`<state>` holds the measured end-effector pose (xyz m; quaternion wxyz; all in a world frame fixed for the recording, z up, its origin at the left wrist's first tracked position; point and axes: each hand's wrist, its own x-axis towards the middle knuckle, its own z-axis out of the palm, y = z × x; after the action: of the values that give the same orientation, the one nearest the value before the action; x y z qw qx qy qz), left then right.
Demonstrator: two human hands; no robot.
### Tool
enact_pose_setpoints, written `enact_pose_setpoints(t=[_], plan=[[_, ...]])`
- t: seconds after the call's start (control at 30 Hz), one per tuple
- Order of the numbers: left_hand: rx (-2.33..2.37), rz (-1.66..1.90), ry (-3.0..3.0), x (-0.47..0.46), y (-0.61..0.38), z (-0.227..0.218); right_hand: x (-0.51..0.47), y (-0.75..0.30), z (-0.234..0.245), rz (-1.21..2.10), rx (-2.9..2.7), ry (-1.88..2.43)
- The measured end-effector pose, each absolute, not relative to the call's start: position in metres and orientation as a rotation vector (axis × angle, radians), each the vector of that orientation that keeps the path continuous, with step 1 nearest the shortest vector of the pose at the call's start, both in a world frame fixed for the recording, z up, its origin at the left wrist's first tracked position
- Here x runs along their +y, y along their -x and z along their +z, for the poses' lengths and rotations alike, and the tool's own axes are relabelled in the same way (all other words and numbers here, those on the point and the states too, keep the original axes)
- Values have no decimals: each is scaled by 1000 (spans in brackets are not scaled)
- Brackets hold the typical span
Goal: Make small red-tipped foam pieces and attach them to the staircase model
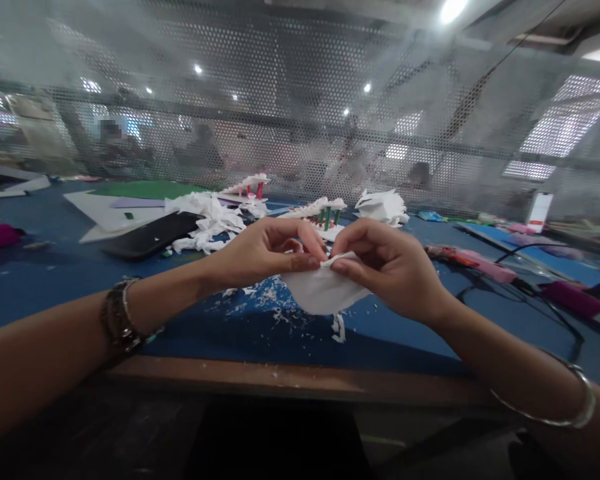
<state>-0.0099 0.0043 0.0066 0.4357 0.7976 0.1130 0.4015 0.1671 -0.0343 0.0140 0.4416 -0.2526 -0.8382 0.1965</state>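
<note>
I see my left hand (267,253) and right hand (385,267) both pinching the white paper piece (323,290) above the blue table (55,280), white scraps (275,310) just beneath the paper.

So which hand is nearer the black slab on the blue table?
Left. The left hand sits just right of the black slab, pinching the white sheet; the right hand pinches the same sheet farther right, beyond the left.

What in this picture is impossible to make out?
Head view: top edge of the white sheet, covered by fingers of the left hand and right hand.
Head view: people behind the perforated screen, blurred.
Head view: paper models on the blue table, too small.
</note>
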Motion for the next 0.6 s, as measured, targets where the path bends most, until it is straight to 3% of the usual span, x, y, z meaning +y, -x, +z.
enact_pose_setpoints(t=[0.3, 0.6], plan=[[297, 928, -1872, 3, 10, 5, -34, -168, 11, 430, -2128, 630], [266, 1087, -1960, 3, 6, 1, -37, -165, 6, 303, -2068, 619]])
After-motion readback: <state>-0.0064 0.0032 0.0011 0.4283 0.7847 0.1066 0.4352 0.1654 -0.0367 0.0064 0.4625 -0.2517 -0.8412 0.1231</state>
